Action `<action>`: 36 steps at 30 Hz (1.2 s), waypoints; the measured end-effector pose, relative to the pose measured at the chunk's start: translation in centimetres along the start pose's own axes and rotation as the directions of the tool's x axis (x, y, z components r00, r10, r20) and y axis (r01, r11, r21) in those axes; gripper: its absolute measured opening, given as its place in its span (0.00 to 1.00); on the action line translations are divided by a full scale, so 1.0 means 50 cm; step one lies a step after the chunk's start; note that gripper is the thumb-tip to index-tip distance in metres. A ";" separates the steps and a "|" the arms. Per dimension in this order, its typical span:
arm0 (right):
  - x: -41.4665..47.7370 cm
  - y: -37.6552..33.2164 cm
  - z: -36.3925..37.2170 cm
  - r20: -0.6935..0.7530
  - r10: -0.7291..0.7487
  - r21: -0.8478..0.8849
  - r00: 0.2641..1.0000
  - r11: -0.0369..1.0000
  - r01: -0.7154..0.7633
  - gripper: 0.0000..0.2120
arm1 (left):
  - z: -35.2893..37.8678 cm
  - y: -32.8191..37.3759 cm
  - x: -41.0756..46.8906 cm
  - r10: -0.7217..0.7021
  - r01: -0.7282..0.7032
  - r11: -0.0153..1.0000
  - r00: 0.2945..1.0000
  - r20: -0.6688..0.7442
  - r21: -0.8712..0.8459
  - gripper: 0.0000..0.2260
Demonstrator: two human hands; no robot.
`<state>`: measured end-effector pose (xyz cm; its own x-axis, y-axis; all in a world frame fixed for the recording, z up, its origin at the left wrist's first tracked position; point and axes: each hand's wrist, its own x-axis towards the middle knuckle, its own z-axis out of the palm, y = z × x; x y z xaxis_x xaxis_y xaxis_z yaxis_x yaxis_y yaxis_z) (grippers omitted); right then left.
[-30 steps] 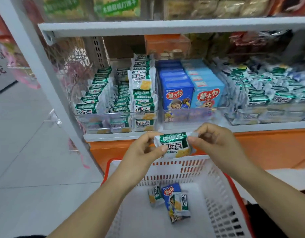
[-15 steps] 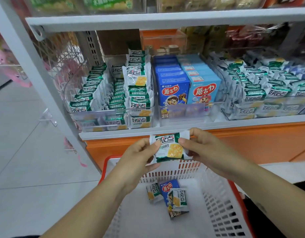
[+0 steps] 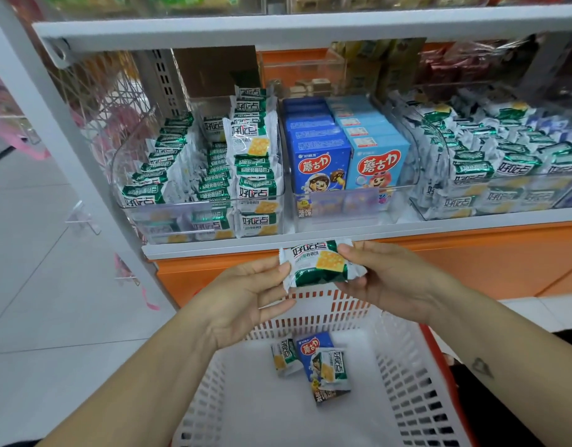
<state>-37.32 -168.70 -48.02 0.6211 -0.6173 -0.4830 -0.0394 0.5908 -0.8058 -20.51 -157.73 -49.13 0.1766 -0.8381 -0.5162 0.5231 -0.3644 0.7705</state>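
- The cracker packet [image 3: 320,264], just above the far rim of the white basket [image 3: 407,350], is showing "好吃点".
- Inside the basket, two small packets [image 3: 331,366] are showing "好吃点", and a blue box [image 3: 312,345] is showing "蘑古力".
- On the shelf beyond the basket, a dark blue box [image 3: 321,169] and a light blue box [image 3: 376,171] are each displaying "蘑古力".
- Beyond the basket and further left, binned packets [image 3: 257,195] are showing "好吃点".

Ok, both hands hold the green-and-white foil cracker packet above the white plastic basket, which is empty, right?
Not empty: the head view shows the white plastic basket holding two green-and-white packets and a blue carton. The left hand and right hand do hold the green-and-white foil cracker packet above it.
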 end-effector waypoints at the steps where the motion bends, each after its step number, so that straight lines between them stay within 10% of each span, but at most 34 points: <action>1: -0.001 -0.002 0.002 -0.003 0.035 0.054 0.999 0.998 -0.035 0.06 | -0.001 0.001 0.000 -0.016 0.015 0.999 1.000 -0.005 -0.033 0.13; 7: 0.007 -0.001 0.002 0.016 0.087 0.107 0.996 0.990 -0.088 0.09 | -0.003 0.006 -0.003 -0.025 0.023 0.998 0.999 -0.023 -0.055 0.13; 13: 0.007 0.003 -0.011 -0.013 -0.314 -0.516 0.949 0.815 0.262 0.11 | -0.012 -0.002 -0.002 0.242 -0.170 0.874 0.965 -0.104 0.456 0.05; 36: -0.001 0.019 -0.004 0.086 -0.496 -0.686 0.864 0.599 0.412 0.04 | -0.004 -0.006 0.002 0.549 -0.481 0.765 0.834 -0.045 0.428 0.10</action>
<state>-37.54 -168.22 -48.83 0.6232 -0.7820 0.0119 -0.3049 -0.2570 -0.9171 -20.47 -157.64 -49.51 0.4718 -0.8814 -0.0243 -0.0414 -0.0497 0.9979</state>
